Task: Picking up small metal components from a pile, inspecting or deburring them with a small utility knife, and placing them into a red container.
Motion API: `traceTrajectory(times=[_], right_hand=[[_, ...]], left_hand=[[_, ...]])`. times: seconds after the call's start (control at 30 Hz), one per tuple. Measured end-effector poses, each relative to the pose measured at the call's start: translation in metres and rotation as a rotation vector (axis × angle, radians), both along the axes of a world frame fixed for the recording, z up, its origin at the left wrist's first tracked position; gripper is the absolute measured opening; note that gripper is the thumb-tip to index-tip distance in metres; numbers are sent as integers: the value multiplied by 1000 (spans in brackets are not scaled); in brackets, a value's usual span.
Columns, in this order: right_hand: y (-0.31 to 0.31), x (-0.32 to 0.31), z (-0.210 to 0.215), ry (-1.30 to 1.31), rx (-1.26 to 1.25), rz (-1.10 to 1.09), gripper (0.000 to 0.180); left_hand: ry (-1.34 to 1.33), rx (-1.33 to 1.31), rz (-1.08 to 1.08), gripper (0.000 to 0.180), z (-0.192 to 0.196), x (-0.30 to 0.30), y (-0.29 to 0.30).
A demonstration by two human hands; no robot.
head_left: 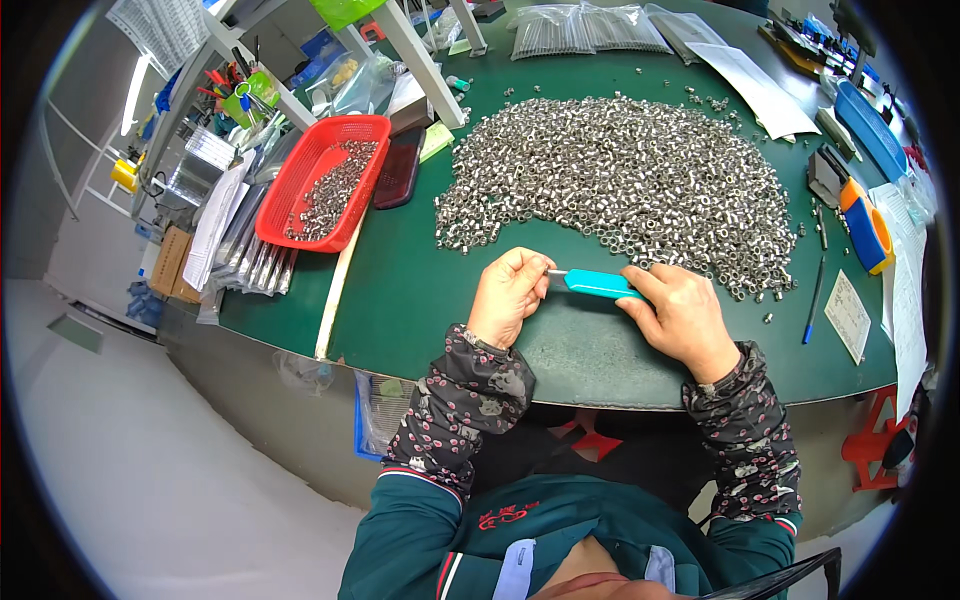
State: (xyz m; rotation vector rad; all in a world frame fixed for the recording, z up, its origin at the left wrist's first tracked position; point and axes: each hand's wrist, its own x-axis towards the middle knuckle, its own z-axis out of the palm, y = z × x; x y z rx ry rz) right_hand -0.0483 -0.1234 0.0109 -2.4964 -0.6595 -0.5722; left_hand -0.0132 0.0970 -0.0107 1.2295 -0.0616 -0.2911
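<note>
My right hand grips a tool with a turquoise handle, held level above the green table mat. The tool's thin metal tip points left into my left hand, whose fingers are closed around that tip. What small part sits under those fingers is hidden. Both hands hover at the near edge of a big heap of small silver metal nuts spread over the mat.
A red plastic basket with more silver parts stands at the left. Clear bags of metal pins lie at the back. A blue pen, an orange-and-blue tool and papers lie at the right.
</note>
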Motion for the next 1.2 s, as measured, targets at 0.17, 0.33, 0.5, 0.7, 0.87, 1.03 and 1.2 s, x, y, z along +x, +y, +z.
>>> traceTrajectory(times=[0.17,0.33,0.5,0.7,0.87,1.03,1.2], right_hand=[[0,0,0,-52,-10,-1,18],[0,0,0,-73,-33,-2,20],[0,-1,2,-101,-51,3,22],[-1,-1,2,-121,-64,12,25],[-2,0,3,-143,-69,25,26],[-4,1,3,-160,-68,40,29],[-7,2,6,-188,-94,56,31]], left_hand=[[-2,81,22,16,2,-1,-1],[-7,113,20,17,3,-1,-1],[-37,176,29,19,3,-2,-2],[-39,189,21,23,4,-3,-2],[-85,220,-12,27,6,-3,0],[-57,247,-19,31,7,-4,1],[-10,243,-78,33,7,-4,5]])
